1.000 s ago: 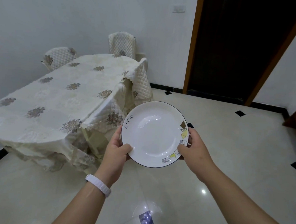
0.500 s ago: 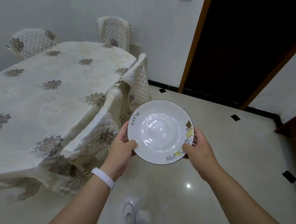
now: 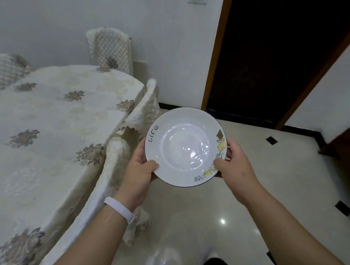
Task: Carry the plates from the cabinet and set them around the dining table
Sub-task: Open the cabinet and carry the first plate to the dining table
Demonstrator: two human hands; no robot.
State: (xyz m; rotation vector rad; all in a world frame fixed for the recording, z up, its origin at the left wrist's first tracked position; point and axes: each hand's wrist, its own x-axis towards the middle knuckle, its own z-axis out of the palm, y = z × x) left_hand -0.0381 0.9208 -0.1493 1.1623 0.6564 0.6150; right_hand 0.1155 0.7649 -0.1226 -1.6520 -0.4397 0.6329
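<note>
Since half a second ago the cloth-covered bench (image 3: 48,125) has slid larger into the left of the frame. At centre, the white round ceramic plate with a dark rim and cartoon prints (image 3: 184,147) hangs over the floor, beside the bench's right edge. Left hand (image 3: 139,171) and right hand (image 3: 235,166) each clamp opposite rims, thumbs on top. Glazed, stiff and breakable, it likely slips easily; the rim grip suits. Nothing lies in it.
</note>
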